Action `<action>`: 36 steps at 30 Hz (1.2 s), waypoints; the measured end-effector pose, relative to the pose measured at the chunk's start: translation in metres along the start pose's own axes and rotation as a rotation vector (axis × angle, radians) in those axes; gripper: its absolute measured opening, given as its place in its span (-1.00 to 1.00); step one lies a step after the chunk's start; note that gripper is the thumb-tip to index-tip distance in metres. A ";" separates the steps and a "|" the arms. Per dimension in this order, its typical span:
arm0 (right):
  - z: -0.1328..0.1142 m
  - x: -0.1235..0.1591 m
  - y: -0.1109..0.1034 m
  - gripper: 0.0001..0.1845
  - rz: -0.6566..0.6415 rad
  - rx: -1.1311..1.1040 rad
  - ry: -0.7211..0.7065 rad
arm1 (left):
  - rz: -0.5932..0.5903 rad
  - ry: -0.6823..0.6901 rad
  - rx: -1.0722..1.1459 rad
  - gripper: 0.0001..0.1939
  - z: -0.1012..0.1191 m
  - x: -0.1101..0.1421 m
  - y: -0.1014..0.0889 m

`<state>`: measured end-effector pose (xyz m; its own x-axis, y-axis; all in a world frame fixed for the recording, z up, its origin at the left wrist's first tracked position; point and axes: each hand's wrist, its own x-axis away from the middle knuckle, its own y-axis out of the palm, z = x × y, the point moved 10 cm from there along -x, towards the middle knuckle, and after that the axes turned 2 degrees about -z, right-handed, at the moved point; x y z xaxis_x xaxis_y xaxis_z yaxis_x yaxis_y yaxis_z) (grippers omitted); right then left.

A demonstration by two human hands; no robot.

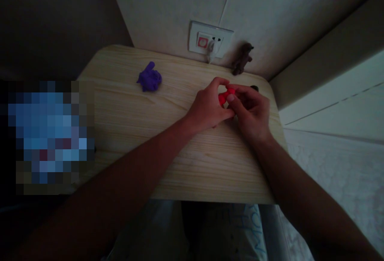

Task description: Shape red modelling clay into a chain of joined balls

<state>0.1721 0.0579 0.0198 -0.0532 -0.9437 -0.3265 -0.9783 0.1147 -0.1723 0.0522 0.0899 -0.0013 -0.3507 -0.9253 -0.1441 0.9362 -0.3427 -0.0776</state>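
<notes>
A small bright red lump of what looks like modelling clay is held between my two hands above the wooden tabletop. The fingers of my left hand curve around its left side. My right hand pinches its right end between thumb and fingers. Part of the red piece is hidden by the fingers. Farther left on the tabletop sits a purple clay-like figure with a stub sticking up. A dark brown clay-like figure stands at the back, close to the wall.
A wall socket with a white plug is just behind the table's back edge. A small dark object lies partly hidden behind my right hand. A blurred-out blue patch covers the left side. White panelling stands at the right.
</notes>
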 end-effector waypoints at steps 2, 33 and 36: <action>0.002 0.000 0.001 -0.60 -0.004 -0.003 0.014 | -0.014 0.002 0.025 -0.35 0.001 0.001 0.001; -0.009 0.003 -0.004 -0.66 0.037 0.045 -0.108 | -0.017 0.173 -0.084 -0.57 0.002 -0.007 0.007; -0.010 0.004 -0.003 -0.68 0.039 0.046 -0.117 | -0.018 0.186 -0.134 -0.59 0.000 -0.007 0.008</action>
<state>0.1728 0.0505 0.0284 -0.0648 -0.8959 -0.4394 -0.9657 0.1673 -0.1987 0.0621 0.0941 -0.0006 -0.3770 -0.8691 -0.3202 0.9228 -0.3227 -0.2104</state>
